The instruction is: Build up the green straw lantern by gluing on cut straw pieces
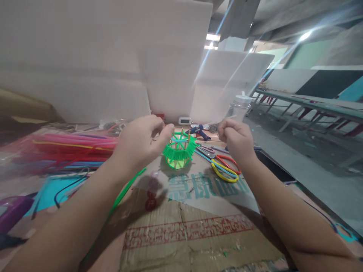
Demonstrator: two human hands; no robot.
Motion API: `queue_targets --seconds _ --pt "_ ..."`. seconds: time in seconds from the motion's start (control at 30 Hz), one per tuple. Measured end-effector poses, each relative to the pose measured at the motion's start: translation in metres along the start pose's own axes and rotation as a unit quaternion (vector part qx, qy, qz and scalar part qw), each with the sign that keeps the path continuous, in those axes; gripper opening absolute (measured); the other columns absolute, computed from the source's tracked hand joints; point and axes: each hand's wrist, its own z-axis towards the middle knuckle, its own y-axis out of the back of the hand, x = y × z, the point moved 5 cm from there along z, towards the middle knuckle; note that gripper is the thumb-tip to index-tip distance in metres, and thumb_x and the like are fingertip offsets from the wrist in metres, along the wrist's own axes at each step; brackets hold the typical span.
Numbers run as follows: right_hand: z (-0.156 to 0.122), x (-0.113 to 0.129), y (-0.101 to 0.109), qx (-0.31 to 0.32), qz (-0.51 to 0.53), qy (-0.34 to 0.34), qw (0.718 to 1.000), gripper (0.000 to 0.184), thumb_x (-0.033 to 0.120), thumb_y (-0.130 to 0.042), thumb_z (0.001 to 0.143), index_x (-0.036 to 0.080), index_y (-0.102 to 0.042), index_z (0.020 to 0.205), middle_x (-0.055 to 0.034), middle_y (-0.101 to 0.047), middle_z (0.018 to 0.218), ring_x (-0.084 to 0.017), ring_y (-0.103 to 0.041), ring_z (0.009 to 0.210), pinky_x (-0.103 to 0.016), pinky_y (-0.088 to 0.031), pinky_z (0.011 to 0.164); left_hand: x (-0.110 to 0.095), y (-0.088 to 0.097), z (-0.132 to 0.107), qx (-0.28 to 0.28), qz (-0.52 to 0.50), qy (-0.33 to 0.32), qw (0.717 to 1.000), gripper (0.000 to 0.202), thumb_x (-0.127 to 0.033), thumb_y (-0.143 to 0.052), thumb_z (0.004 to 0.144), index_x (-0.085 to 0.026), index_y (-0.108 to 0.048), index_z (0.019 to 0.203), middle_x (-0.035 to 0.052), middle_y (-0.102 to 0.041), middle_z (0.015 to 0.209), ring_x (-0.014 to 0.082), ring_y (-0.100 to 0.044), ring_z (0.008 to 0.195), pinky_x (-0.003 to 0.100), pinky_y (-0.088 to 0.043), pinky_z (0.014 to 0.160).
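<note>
My left hand [143,139] is raised beside a small round green craft frame [179,152], its fingers curled and its thumb pointing toward the frame. Whatever its fingers may hold is hidden. The frame stands upright, with short wooden sticks, a spoked top and a band of green fringe. Over to the right, my right hand [236,138] is closed like a fist above the scissors [225,169], which have one red and one yellow handle. I cannot make out anything in its fingers. Under my left forearm lies a green pipe cleaner [127,189].
Bundled coloured pipe cleaners [76,147] lie at left, near a purple object [15,211]. A dark blue glue gun [200,132], a small white clock [185,120] and a clear bottle [240,107] stand behind. A dark-screened device [273,166] lies right; printed cardboard [181,215] covers the front.
</note>
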Motion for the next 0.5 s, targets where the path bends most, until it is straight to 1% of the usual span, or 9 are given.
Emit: queue_targets --seconds 0.07,0.13,0.17,0.23,0.3,0.33,0.4,0.43,0.5 --pt "0.0 0.001 -0.001 0.005 0.0 -0.013 1.0 0.019 0.026 -0.053 0.083 0.02 -0.056 0.066 0.0045 -0.044 0.054 -0.009 -0.038 0.05 -0.025 -0.029 0.05 0.002 0.0 0.0 -0.019 -0.001 0.009 1.0 0.029 -0.03 -0.038 0.093 -0.023 -0.045 0.066 0.0037 -0.054 0.067 0.0208 -0.052 0.068 0.034 -0.033 0.062" --pt "0.002 -0.002 -0.002 0.011 -0.037 -0.032 0.999 0.023 0.032 -0.058 0.086 0.02 -0.056 0.066 0.0043 -0.047 0.055 -0.01 -0.041 0.051 -0.025 -0.031 0.051 0.004 -0.002 0.0 -0.031 -0.021 0.004 0.999 0.02 -0.019 -0.039 0.087 -0.022 -0.052 0.072 0.0047 -0.06 0.073 0.0215 -0.056 0.073 0.034 -0.037 0.065" --pt "0.002 -0.005 -0.002 0.005 -0.057 -0.037 0.998 0.026 0.031 -0.059 0.085 0.02 -0.052 0.063 0.0045 -0.046 0.053 -0.009 -0.041 0.051 -0.025 -0.031 0.051 0.005 -0.003 -0.001 -0.031 -0.031 -0.002 0.999 0.018 -0.015 -0.04 0.082 -0.021 -0.055 0.074 0.0047 -0.062 0.074 0.0216 -0.057 0.074 0.034 -0.038 0.067" --pt "0.003 -0.009 -0.001 -0.021 -0.067 -0.04 0.997 0.034 0.024 -0.061 0.083 0.022 -0.039 0.056 0.0069 -0.038 0.05 -0.007 -0.036 0.049 -0.024 -0.028 0.05 0.005 -0.006 -0.002 -0.023 -0.038 -0.013 0.999 0.019 -0.011 -0.041 0.076 -0.021 -0.057 0.07 0.0039 -0.062 0.07 0.0219 -0.058 0.073 0.035 -0.038 0.068" --pt "0.001 -0.011 -0.005 -0.02 -0.024 -0.046 0.998 0.04 0.021 -0.064 0.08 0.023 -0.031 0.059 0.0096 -0.032 0.05 -0.006 -0.032 0.047 -0.022 -0.026 0.048 0.001 -0.009 -0.003 -0.014 -0.046 -0.018 0.999 0.021 -0.013 -0.044 0.08 -0.02 -0.062 0.073 0.0037 -0.066 0.072 0.0221 -0.06 0.075 0.035 -0.041 0.071" --pt "-0.001 -0.01 -0.01 0.009 0.016 -0.055 0.998 0.037 0.022 -0.066 0.081 0.023 -0.034 0.063 0.0105 -0.033 0.05 -0.006 -0.033 0.045 -0.022 -0.027 0.047 -0.001 -0.012 -0.003 -0.006 -0.064 -0.017 0.998 0.021 -0.016 -0.046 0.085 -0.02 -0.067 0.08 0.0038 -0.069 0.079 0.0219 -0.062 0.078 0.035 -0.043 0.074" --pt "-0.01 -0.004 -0.028 0.112 0.109 -0.073 0.985 0.021 0.029 -0.069 0.084 0.023 -0.049 0.084 0.0099 -0.048 0.055 -0.008 -0.044 0.047 -0.022 -0.035 0.048 -0.01 -0.021 -0.004 0.038 -0.121 -0.032 0.991 0.02 -0.027 -0.054 0.094 -0.02 -0.071 0.099 0.0038 -0.074 0.094 0.0212 -0.066 0.087 0.033 -0.046 0.078" --pt "-0.015 0.003 -0.037 0.169 0.151 -0.077 0.971 0.022 0.032 -0.068 0.086 0.023 -0.052 0.098 0.0074 -0.057 0.062 -0.01 -0.053 0.051 -0.023 -0.042 0.051 -0.015 -0.027 -0.005 0.065 -0.145 -0.048 0.986 0.021 -0.034 -0.059 0.095 -0.02 -0.071 0.104 0.0036 -0.075 0.099 0.021 -0.067 0.09 0.032 -0.046 0.079" --pt "-0.028 0.016 -0.051 0.246 0.211 -0.076 0.943 0.033 0.037 -0.064 0.092 0.023 -0.05 0.118 0.0003 -0.069 0.082 -0.013 -0.066 0.069 -0.027 -0.052 0.063 -0.024 -0.039 -0.008 0.105 -0.16 -0.086 0.978 0.02 -0.039 -0.066 0.093 -0.021 -0.072 0.098 0.0025 -0.075 0.097 0.0205 -0.067 0.088 0.03 -0.046 0.075"
